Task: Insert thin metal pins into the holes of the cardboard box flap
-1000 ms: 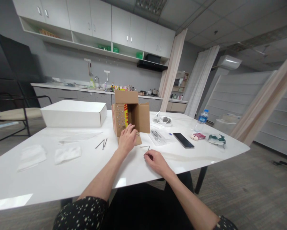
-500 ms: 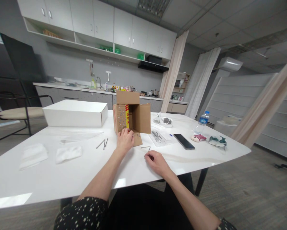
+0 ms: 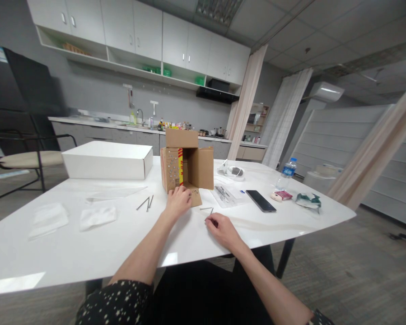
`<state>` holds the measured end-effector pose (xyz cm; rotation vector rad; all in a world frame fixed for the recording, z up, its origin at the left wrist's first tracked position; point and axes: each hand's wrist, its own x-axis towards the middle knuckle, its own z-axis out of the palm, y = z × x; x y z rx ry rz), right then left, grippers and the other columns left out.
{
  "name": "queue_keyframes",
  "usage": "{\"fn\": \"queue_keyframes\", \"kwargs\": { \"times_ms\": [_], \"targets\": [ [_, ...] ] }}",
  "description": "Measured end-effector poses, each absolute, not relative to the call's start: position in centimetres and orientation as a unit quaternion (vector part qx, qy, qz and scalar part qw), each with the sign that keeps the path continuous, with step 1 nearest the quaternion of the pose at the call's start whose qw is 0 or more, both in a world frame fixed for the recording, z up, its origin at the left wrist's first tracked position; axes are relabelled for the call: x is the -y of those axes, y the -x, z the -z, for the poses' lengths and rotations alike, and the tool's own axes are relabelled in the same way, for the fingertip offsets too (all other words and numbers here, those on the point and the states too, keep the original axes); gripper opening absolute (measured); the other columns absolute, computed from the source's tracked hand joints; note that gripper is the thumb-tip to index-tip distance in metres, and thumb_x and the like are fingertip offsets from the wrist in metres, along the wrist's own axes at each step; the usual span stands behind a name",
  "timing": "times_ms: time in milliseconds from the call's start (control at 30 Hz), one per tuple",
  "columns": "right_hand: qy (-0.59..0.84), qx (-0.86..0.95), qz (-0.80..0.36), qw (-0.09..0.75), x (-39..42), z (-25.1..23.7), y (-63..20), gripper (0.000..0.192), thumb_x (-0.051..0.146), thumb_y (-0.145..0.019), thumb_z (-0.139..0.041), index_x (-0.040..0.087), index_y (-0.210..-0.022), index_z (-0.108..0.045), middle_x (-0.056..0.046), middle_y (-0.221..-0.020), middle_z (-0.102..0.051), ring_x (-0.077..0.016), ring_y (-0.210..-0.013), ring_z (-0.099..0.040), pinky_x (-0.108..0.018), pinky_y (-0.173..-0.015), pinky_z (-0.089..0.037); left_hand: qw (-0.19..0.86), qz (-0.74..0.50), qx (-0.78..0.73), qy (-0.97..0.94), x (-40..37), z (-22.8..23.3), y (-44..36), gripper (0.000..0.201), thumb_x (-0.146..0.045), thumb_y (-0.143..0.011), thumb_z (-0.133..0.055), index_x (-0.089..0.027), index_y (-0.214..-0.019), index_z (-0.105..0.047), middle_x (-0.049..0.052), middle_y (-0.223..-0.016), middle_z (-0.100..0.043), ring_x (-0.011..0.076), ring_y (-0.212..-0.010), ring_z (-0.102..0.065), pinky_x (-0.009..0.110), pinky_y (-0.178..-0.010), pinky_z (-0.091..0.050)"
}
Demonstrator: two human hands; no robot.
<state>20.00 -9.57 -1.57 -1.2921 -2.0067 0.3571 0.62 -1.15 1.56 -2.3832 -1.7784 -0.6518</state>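
An open cardboard box [image 3: 170,169] lies on its side on the white table, its opening toward me and flaps spread. Small shiny bits dot its left face. My left hand [image 3: 178,201] rests palm down at the box's lower front edge, fingers forward and slightly bent, beside the bottom flap [image 3: 196,197]. Small dark pieces lie on that flap. My right hand [image 3: 221,228] rests on the table with fingers curled and thumb against the index finger; what the pinch holds, if anything, is hidden. Just beyond it are thin nails [image 3: 206,208]. More long nails [image 3: 145,204] lie left of my left hand.
A white box [image 3: 108,160] stands at the back left, with folded white cloths [image 3: 98,217] in front. To the right are a clear packet of metal pieces [image 3: 225,196], a phone [image 3: 261,201], a pink packet [image 3: 281,195], a water bottle [image 3: 287,172] and a green-and-clear wrapper [image 3: 307,201].
My left hand has drawn back slightly toward me from the box front. My right hand stays in the same place, fingers curled. The view has shifted very slightly.
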Motion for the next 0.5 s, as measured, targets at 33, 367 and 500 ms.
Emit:
{"fn": "queue_keyframes", "kwargs": {
  "times_ms": [33,367,500],
  "targets": [
    [0.502,0.776,-0.137,0.356,9.53,1.58,-20.01,0.018,0.018,-0.087,-0.051,0.017,-0.082,-0.069,-0.004,-0.078,-0.068,-0.0156,-0.07,-0.057,-0.025,-0.067,-0.041,0.045,0.208,0.584,0.783,1.21,-1.61,-0.63,0.028,-0.028,-0.088,-0.043,-0.023,-0.105,-0.065,0.009,-0.116,-0.059,0.0257,-0.114,-0.048,0.042,-0.095,-0.036],
    [0.505,0.773,-0.141,0.357,9.67,1.32,-19.94,0.018,0.019,-0.087,-0.051,0.017,-0.082,-0.069,-0.004,-0.078,-0.068,-0.0162,-0.07,-0.058,-0.026,-0.067,-0.042,0.057,0.207,0.574,0.791,1.23,-1.35,-0.51,0.027,-0.027,-0.087,-0.045,-0.024,-0.104,-0.066,0.01,-0.118,-0.058,0.0263,-0.114,-0.049,0.043,-0.095,-0.037],
    [0.505,0.774,-0.143,0.354,9.69,1.31,-19.93,0.018,0.019,-0.087,-0.051,0.017,-0.08,-0.069,-0.004,-0.077,-0.067,-0.0159,-0.07,-0.058,-0.025,-0.067,-0.041,0.063,0.2,0.574,0.791,1.33,-1.28,-0.48,0.027,-0.027,-0.087,-0.046,-0.025,-0.105,-0.066,0.009,-0.119,-0.058,0.026,-0.114,-0.05,0.042,-0.096,-0.036]
  ]
}}
